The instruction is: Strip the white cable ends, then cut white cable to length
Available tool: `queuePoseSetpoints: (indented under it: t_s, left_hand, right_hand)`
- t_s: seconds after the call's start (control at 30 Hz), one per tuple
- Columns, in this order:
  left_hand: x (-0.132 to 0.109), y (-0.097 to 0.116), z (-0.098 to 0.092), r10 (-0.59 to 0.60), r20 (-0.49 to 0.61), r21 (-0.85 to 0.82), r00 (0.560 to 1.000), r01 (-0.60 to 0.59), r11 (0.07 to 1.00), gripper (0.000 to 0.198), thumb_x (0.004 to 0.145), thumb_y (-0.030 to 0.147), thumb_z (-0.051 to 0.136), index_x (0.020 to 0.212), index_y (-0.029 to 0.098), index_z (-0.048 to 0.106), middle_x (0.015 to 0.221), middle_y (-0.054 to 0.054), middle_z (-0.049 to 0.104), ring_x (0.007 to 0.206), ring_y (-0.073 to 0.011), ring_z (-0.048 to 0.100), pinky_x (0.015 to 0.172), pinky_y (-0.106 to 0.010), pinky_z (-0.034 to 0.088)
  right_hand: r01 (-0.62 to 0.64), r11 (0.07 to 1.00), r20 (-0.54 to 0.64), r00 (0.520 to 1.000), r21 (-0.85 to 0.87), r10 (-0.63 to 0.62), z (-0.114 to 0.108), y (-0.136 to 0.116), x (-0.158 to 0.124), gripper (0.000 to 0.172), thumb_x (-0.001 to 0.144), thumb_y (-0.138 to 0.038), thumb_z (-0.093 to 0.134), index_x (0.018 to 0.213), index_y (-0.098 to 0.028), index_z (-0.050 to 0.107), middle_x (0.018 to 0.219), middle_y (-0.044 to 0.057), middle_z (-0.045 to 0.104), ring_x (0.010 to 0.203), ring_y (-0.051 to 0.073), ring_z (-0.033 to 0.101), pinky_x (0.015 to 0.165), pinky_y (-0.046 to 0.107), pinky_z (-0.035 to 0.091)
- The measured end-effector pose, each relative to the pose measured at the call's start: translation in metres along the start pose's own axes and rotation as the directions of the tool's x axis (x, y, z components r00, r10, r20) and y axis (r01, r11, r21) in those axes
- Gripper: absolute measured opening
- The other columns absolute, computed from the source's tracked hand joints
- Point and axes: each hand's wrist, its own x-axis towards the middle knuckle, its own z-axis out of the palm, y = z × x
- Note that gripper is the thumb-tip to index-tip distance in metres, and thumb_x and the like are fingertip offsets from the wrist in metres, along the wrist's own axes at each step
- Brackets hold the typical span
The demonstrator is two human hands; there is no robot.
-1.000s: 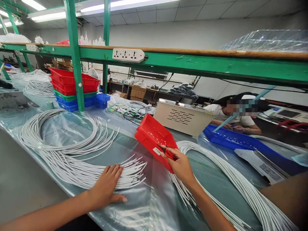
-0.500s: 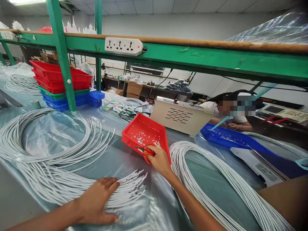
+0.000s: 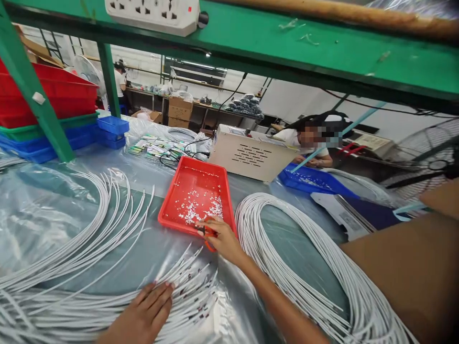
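White cables (image 3: pixel 71 308) are fanned across the near left of the plastic-covered worktop (image 3: pixel 158 251), left hand (image 3: pixel 143 310) just lying flat on top, not clamped. Next over there's a red tray (image 3: pixel 186 181) full of little white bits (image 3: pixel 215 208), and at its near edge the right hand (image 3: pixel 224 241) is wrapped around orange-handled cutters (image 3: pixel 208 232). Right of that, a big white coil (image 3: pixel 251 229). Hands are well apart.

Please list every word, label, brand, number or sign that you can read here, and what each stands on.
None can be read.
Orange-handled tool in the right hand: no brand legible.
Power strip: no legible lettering.
Cardboard boxes in the background: any print is too small.
Pale flat piece near the blue tray: any markings are too blurred.
Beige metal box: dark slots, not letters.
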Motion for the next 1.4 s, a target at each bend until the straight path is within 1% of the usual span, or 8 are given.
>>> queuePoseSetpoints:
  t_s: [0.17,0.3,0.47,0.57,0.73,0.83,1.03,1.4]
  left_hand:
    - [0.007,-0.02,0.006,0.069,0.008,-0.042,0.998,-0.069,0.997,0.047,0.087,0.015,0.034,0.134,0.023,0.035,0.138,-0.008,0.034,0.127,-0.0283,0.033,0.106,-0.047,0.029]
    - [0.016,-0.035,0.019,0.055,0.017,-0.126,0.998,-0.053,0.991,0.044,0.088,0.024,0.037,0.132,0.025,0.039,0.137,-0.007,0.038,0.126,-0.0289,0.034,0.105,-0.048,0.029]
    - [0.011,-0.036,0.017,-0.046,-0.089,-0.351,0.995,0.012,0.936,0.036,0.082,0.041,0.045,0.116,0.033,0.053,0.132,0.0,0.047,0.122,-0.0241,0.041,0.099,-0.037,0.041]
    - [0.002,-0.03,-0.008,-0.182,-0.191,-0.411,0.965,0.09,0.907,0.033,0.086,0.036,0.033,0.112,0.033,0.054,0.128,0.001,0.052,0.117,-0.0198,0.047,0.097,-0.033,0.043]
    - [0.011,-0.028,-0.039,-0.287,-0.047,-0.284,0.957,0.263,0.922,0.034,0.081,0.02,0.035,0.11,0.023,0.053,0.108,-0.006,0.061,0.098,-0.0219,0.057,0.086,-0.035,0.046]
    - [0.024,-0.028,-0.041,-0.344,0.038,-0.218,0.938,0.344,0.913,0.038,0.072,0.014,0.043,0.107,0.021,0.052,0.103,-0.007,0.061,0.091,-0.0231,0.059,0.078,-0.034,0.046]
    - [0.034,-0.032,-0.034,-0.393,0.006,-0.36,0.919,0.369,0.857,0.036,0.063,0.012,0.048,0.096,0.021,0.057,0.081,-0.001,0.061,0.076,-0.0184,0.057,0.065,-0.025,0.041]
    - [0.038,-0.044,-0.021,-0.445,-0.135,-0.627,0.885,0.271,0.73,0.012,0.063,0.013,0.044,0.07,0.017,0.053,0.063,0.003,0.055,0.061,-0.0128,0.049,0.057,-0.022,0.036]
  right_hand:
    - [-0.086,0.991,-0.241,0.965,0.098,0.108,-0.013,-0.031,-0.011,0.019,0.082,-0.027,0.052,0.09,-0.022,0.068,0.087,0.004,0.066,0.088,0.019,0.055,0.082,0.034,0.041]
    - [-0.104,0.987,0.098,0.991,0.125,0.092,0.006,-0.061,-0.042,0.021,0.082,-0.035,0.052,0.094,-0.024,0.066,0.087,0.002,0.066,0.081,0.016,0.058,0.074,0.028,0.045]
    - [0.082,0.978,0.306,0.952,-0.19,-0.02,0.048,-0.063,-0.077,0.026,0.078,-0.027,0.055,0.103,-0.025,0.062,0.093,0.001,0.068,0.1,0.02,0.055,0.104,0.044,0.023]
    - [0.208,0.917,0.208,0.968,-0.34,-0.142,0.066,-0.051,-0.099,0.026,0.081,-0.029,0.051,0.106,-0.024,0.059,0.093,0.0,0.069,0.089,0.018,0.059,0.108,0.047,0.014]
    - [0.294,0.821,-0.02,0.938,-0.489,-0.347,0.088,-0.037,-0.128,0.024,0.088,-0.025,0.043,0.105,-0.022,0.059,0.093,-0.003,0.07,0.077,0.015,0.061,0.083,0.029,0.043]
    - [0.293,0.828,0.015,0.945,-0.478,-0.325,0.082,-0.04,-0.128,0.026,0.088,-0.028,0.043,0.109,-0.023,0.058,0.097,-0.003,0.069,0.081,0.016,0.061,0.079,0.029,0.045]
    - [0.245,0.917,0.41,0.907,-0.314,-0.102,0.032,-0.074,-0.097,0.045,0.081,-0.031,0.053,0.125,-0.024,0.047,0.117,0.001,0.059,0.109,0.021,0.053,0.102,0.044,0.033]
    - [0.018,0.97,0.308,0.95,-0.241,0.059,0.019,-0.096,-0.063,0.034,0.08,-0.02,0.053,0.114,-0.021,0.057,0.113,0.006,0.062,0.11,0.02,0.051,0.104,0.044,0.027]
